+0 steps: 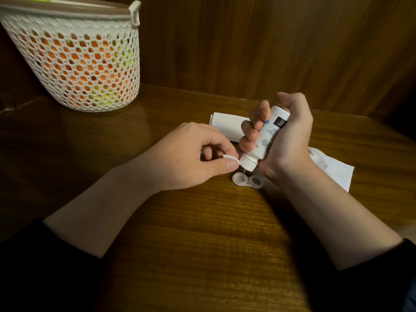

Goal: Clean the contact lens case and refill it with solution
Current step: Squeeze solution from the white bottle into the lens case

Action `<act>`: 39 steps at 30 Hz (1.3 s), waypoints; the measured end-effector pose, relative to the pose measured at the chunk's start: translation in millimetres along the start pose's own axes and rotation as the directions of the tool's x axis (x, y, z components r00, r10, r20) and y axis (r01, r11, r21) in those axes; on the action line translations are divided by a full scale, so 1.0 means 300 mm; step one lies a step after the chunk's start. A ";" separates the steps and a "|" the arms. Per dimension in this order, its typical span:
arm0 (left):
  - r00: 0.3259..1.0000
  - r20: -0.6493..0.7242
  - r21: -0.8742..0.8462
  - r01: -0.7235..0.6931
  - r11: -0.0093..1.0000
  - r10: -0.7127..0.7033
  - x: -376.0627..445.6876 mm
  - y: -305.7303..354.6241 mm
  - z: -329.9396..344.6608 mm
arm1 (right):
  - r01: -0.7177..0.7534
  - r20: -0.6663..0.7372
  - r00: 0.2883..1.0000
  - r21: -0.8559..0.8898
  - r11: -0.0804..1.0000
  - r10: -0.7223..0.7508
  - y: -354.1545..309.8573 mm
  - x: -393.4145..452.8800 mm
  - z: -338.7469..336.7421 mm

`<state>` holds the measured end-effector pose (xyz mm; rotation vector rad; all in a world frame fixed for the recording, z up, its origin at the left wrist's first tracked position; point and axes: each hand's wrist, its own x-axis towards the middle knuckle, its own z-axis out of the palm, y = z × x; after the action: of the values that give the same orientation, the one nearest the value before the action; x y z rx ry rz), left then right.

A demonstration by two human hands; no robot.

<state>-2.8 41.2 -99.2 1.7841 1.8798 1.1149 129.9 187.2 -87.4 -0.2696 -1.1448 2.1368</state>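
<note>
Bottle: the white solution bottle (267, 137) is tilted nozzle-down, long axis running from upper right to lower left, its cap end just above the lens case (247, 180).
Right hand (290, 136): fingers wrapped round the bottle.
Left hand (191, 156): thumb and forefinger pinch the flip cap (230, 157).
Case: translucent plastic, two round open wells, lying on the table.
Surface: glossy wood-grain table (202, 233), white tissue (333, 170), white box (227, 126).
Room: wood-panelled wall (270, 41); white mesh basket (76, 64).
</note>
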 end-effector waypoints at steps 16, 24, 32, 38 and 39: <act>1.000 -0.007 0.009 -0.009 1.000 0.009 0.001 -0.003 0.001 | 0.001 -0.006 1.000 0.003 1.000 -0.001 -0.003 -0.004 0.007; 1.000 0.004 0.015 0.000 1.000 0.000 -0.001 0.004 -0.002 | -0.002 -0.008 1.000 -0.002 1.000 0.002 -0.004 -0.006 0.007; 1.000 -0.002 0.023 -0.007 1.000 0.007 0.001 0.001 0.000 | -0.030 -0.007 1.000 0.027 0.999 0.030 -0.002 -0.004 0.002; 0.996 -0.074 0.026 -0.055 0.998 0.057 0.003 0.006 0.028 | -0.038 -0.009 0.999 0.089 0.995 0.039 -0.038 0.001 -0.010; 0.995 -0.080 0.016 -0.056 0.998 0.057 0.003 0.010 0.040 | -0.030 -0.012 0.999 0.080 0.996 0.031 -0.047 -0.001 -0.014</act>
<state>7.3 45.5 -104.5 1.8358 1.8974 1.2140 138.9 194.9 -78.5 -0.2662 -1.0515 2.1989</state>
